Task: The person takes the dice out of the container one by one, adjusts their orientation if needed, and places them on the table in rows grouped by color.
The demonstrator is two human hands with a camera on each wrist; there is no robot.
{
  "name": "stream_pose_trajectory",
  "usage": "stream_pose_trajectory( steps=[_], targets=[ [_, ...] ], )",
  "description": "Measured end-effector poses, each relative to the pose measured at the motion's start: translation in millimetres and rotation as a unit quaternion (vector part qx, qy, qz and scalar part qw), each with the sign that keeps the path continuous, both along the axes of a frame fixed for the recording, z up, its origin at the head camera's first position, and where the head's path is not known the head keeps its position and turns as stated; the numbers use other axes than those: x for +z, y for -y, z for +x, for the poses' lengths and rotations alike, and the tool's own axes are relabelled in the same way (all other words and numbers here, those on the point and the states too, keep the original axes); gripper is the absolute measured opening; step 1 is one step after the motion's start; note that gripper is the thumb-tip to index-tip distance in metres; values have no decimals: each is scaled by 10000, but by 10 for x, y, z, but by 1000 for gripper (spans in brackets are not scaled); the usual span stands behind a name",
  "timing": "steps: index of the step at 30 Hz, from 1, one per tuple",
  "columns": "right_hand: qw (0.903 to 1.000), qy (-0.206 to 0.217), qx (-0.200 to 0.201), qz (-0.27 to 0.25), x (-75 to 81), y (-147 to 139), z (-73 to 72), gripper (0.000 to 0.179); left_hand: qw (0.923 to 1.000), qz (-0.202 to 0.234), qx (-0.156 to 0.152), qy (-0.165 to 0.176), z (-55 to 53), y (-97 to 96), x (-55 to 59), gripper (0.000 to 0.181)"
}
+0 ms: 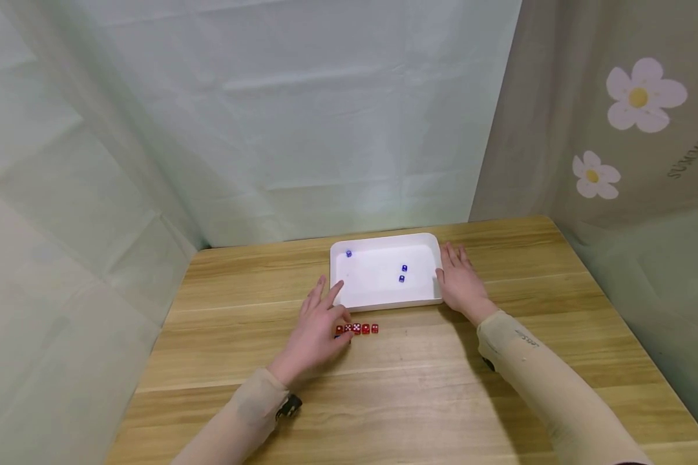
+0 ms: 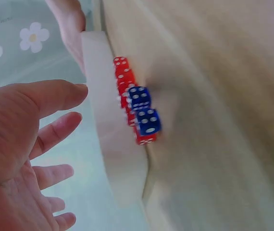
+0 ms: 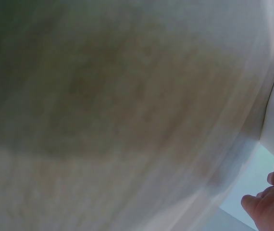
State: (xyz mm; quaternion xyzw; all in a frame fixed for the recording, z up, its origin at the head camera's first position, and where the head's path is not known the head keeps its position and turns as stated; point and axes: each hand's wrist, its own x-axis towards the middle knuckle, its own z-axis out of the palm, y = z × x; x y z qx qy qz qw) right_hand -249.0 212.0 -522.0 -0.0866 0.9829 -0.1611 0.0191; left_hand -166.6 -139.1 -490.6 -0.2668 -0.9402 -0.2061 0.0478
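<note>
A white tray [image 1: 378,258] lies near the table's far edge, with three blue dice [image 1: 404,268] inside it. Along its near side runs a row of several red dice [image 1: 366,329]. Two more blue dice [image 2: 148,121] stand in front of the row's left end, clearest in the left wrist view; the left hand [image 1: 315,328] partly hides them from the head. That hand hovers by the tray's near left corner, thumb and fingers apart, holding nothing. My right hand [image 1: 461,283] rests against the tray's right side with its fingers extended; only part of it shows in the right wrist view.
The wooden table [image 1: 430,400] reaches toward me and to both sides of the tray. Pale cloth [image 1: 326,129] hangs behind and to the left. A curtain with white flowers [image 1: 596,175] hangs at the right.
</note>
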Motion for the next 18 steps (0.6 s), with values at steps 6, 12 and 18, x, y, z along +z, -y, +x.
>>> stream_pose_trajectory(
  steps=[6, 12, 18],
  targets=[
    [10000, -23, -21, 16, -2, -5, 8, 64, 9995, 282, 115, -13, -183, -49, 91, 21],
    [10000, 14, 7, 16, -7, -3, 13, 64, 9990, 342, 269, 75, -418, -108, 157, 20],
    [10000, -38, -13, 13, 1, -12, 17, 63, 9989, 85, 453, 67, -667, -174, 175, 21]
  ],
)
